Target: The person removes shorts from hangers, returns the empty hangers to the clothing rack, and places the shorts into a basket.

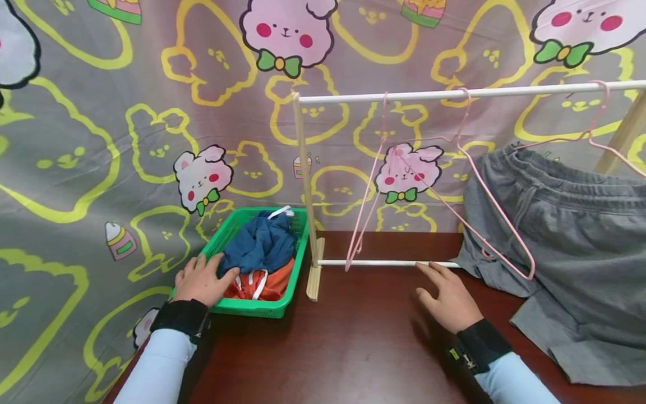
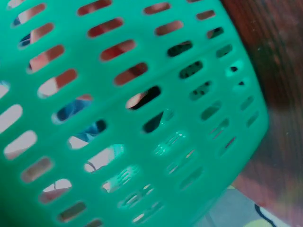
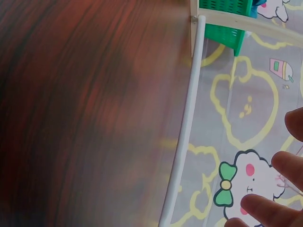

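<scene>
My left hand is at the near left side of a green plastic basket, its fingers spread and reaching over the rim. Inside the basket lie a crumpled blue garment and an orange-red garment with white drawstrings. The slotted basket wall fills most of the left wrist view. Over the table, my right hand holds nothing, fingers apart and pointing toward the rack's lower bar. Fingertips of that hand show at the lower right of the right wrist view.
A rack with a white top rail and a wooden post stands right of the basket. Two bare pink hangers hang there. Grey shorts on another hanger drape at the right. A patterned cloth backs the dark table.
</scene>
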The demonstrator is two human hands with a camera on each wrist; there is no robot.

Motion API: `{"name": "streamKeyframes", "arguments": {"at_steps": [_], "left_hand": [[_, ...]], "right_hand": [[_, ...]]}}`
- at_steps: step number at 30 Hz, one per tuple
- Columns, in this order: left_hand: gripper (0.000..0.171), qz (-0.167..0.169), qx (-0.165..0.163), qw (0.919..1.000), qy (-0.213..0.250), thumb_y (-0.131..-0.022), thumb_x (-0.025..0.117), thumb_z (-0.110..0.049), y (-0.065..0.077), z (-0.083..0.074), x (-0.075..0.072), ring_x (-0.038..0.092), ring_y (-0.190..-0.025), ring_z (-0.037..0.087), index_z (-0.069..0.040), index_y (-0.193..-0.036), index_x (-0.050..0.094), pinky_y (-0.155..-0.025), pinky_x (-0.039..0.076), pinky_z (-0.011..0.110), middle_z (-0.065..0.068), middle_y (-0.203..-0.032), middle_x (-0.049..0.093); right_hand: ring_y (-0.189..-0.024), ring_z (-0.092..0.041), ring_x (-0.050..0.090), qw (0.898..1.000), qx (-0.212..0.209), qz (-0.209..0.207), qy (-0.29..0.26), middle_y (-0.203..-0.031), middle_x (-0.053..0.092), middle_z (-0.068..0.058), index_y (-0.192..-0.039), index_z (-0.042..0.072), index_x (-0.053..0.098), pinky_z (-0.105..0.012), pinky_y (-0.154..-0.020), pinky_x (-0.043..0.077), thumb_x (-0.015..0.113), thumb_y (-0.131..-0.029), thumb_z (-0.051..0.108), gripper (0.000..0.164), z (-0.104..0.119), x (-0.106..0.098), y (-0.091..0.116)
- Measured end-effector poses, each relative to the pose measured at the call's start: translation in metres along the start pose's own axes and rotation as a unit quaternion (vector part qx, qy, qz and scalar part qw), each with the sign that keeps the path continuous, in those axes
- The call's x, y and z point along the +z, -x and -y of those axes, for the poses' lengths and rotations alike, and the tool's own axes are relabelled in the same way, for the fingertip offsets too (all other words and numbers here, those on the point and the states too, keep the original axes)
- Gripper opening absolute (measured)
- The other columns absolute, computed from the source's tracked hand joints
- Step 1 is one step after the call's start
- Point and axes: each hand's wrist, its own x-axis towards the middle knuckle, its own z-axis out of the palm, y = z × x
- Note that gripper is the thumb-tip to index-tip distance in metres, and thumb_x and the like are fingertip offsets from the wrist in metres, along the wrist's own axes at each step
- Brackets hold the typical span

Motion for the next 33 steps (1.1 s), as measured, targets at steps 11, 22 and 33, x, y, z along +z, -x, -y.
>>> {"name": "streamKeyframes", "arguments": {"at_steps": [11,22,33], "left_hand": [[0.088,0.008,0.073,0.9966,0.037,-0.1,0.038,-0.067,-0.013,-0.033,-0.044,0.022,-0.142,0.056,0.0,-0.157,0.029,-0.11,0.019,0.072,0.035,-0.157,0.025],[0.081,-0.015,0.137,0.9799,0.144,-0.104,0.032,-0.063,-0.045,-0.105,-0.075,0.026,-0.147,0.042,-0.009,-0.162,0.016,-0.115,0.023,0.06,0.022,-0.163,0.025],[0.074,-0.056,0.184,0.9263,0.324,-0.106,0.037,-0.055,-0.082,-0.181,-0.07,0.034,-0.146,0.031,-0.018,-0.163,0.009,-0.114,0.031,0.05,0.015,-0.163,0.027]], "right_hand": [[-0.134,-0.05,0.038,1.0,0.011,0.016,-0.001,-0.149,0.039,-0.03,-0.149,0.009,0.049,-0.07,-0.103,0.034,0.066,-0.095,0.025,0.059,-0.003,-0.005,-0.002],[-0.135,-0.05,0.037,1.0,0.01,0.014,-0.008,-0.15,0.039,-0.029,-0.15,0.009,0.048,-0.069,-0.103,0.034,0.065,-0.095,0.024,0.059,-0.004,-0.006,0.001],[-0.133,-0.051,0.038,1.0,0.006,0.01,-0.009,-0.148,0.04,-0.03,-0.148,0.007,0.049,-0.069,-0.103,0.033,0.065,-0.095,0.023,0.058,-0.007,-0.009,0.002]]}}
